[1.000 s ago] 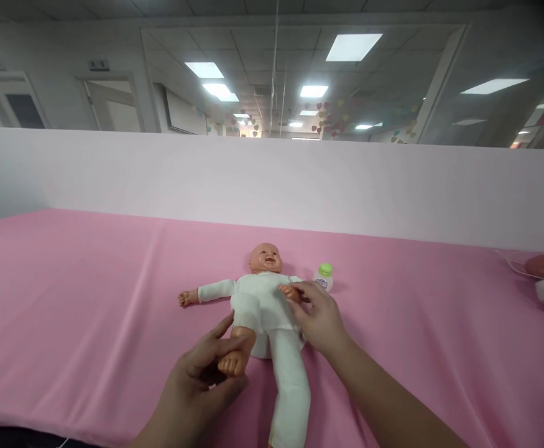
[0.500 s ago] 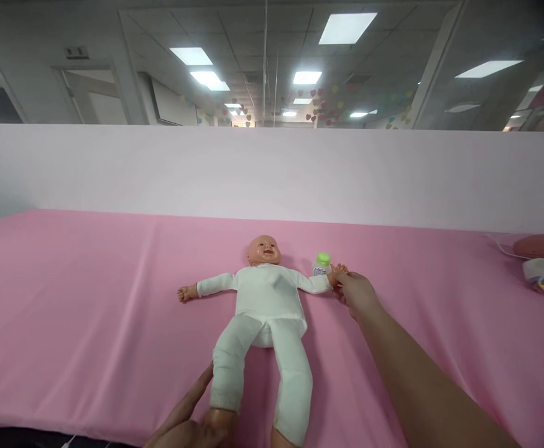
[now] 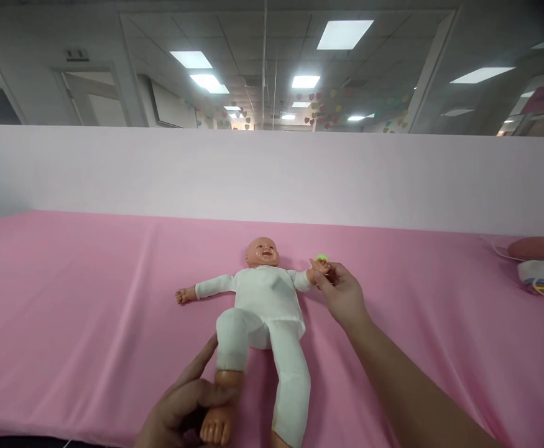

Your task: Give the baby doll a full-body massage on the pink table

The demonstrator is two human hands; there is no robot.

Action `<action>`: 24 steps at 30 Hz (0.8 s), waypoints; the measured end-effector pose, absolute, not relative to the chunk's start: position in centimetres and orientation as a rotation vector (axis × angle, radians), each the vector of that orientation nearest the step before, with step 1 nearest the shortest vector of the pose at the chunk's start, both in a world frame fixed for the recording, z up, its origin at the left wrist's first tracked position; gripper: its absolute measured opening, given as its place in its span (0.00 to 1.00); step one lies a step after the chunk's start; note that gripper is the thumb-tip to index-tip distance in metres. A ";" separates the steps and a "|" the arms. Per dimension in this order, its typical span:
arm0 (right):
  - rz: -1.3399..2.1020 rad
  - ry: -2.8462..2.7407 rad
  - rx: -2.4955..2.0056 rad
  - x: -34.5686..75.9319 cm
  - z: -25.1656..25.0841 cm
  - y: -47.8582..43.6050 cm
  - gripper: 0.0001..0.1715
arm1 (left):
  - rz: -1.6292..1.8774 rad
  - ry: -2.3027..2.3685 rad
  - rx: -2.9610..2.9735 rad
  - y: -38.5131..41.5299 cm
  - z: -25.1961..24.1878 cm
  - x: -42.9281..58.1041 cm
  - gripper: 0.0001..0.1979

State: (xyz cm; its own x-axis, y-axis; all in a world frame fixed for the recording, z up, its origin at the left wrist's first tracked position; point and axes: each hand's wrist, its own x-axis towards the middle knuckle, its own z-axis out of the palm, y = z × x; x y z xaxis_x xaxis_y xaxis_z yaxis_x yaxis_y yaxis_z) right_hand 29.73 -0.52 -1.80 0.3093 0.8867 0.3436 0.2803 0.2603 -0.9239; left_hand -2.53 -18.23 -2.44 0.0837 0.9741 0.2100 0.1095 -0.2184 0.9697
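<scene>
A baby doll (image 3: 265, 298) in white clothes lies on its back on the pink cloth (image 3: 89, 311), head toward the far wall. My left hand (image 3: 185, 407) is wrapped round the doll's bare foot near the front edge, and that knee is bent. My right hand (image 3: 341, 292) pinches the doll's small hand and lifts that arm a little. A small bottle with a green cap (image 3: 322, 258) stands just behind my right hand, mostly hidden by it. The doll's other arm lies stretched out flat.
A low pale partition (image 3: 272, 174) runs along the far edge of the table. At the far right lie a pinkish rounded object (image 3: 539, 247), a white and blue item (image 3: 542, 272) and thin cables.
My right hand has drawn the doll's arm back in from its outstretched position. My left hand has pushed the foot up, bending the knee again.
</scene>
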 end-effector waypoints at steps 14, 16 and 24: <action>-0.109 -2.192 -1.046 24.0 -1.8 -3.3 0.14 | 1.224 1.007 1.478 -12.3 -0.9 -0.1 0.18; -0.130 -2.202 -1.044 23.8 -1.8 -3.4 0.13 | 1.203 0.984 1.463 -12.3 -0.9 -0.2 0.18; 0.186 -1.759 -1.166 25.7 -1.9 -2.5 0.13 | 1.248 0.941 1.472 -15.8 -2.0 -1.9 0.18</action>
State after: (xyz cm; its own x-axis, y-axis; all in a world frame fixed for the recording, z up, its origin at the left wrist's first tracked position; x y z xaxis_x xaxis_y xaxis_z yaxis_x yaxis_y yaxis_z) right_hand 25.75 -2.50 -1.88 -0.0601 0.7698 0.6354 0.6201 0.5276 -0.5806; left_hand -1.94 -15.77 -2.03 0.1813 0.9516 0.2484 -0.0237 -0.2483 0.9684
